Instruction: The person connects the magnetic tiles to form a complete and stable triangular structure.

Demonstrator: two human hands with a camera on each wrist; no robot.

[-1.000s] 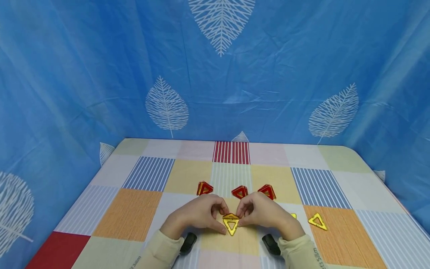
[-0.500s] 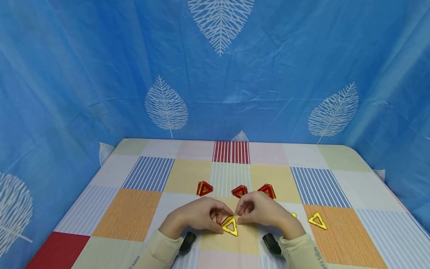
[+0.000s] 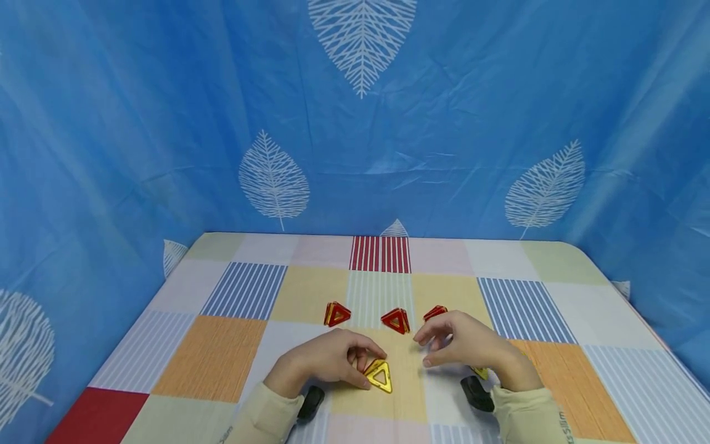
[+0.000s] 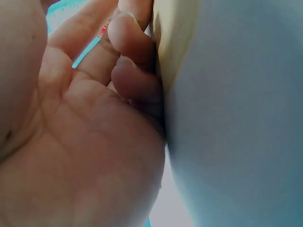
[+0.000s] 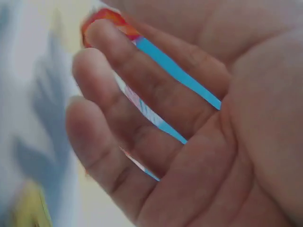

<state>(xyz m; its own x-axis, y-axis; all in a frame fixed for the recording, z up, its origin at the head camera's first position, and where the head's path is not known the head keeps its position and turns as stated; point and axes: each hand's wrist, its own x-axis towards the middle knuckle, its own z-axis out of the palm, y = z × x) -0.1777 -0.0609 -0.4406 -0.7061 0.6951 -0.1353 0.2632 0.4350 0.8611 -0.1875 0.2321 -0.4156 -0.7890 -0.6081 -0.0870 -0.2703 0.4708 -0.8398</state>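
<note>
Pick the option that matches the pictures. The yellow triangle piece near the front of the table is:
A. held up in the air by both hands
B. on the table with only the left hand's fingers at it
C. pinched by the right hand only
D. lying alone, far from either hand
B: in the head view the left hand has its fingers at the yellow triangle piece on the table, while the right hand hovers apart, holding nothing.

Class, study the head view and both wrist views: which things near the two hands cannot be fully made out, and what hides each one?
- Right red triangle: head view, near part covered by the right hand.
- Small yellow piece: head view, mostly under the right wrist; shape unclear.
- Yellow triangle: head view, left corner under the left hand fingers; left wrist view shows only palm and cloth.
- Right wrist view: blurred; red shape unidentifiable.
</note>
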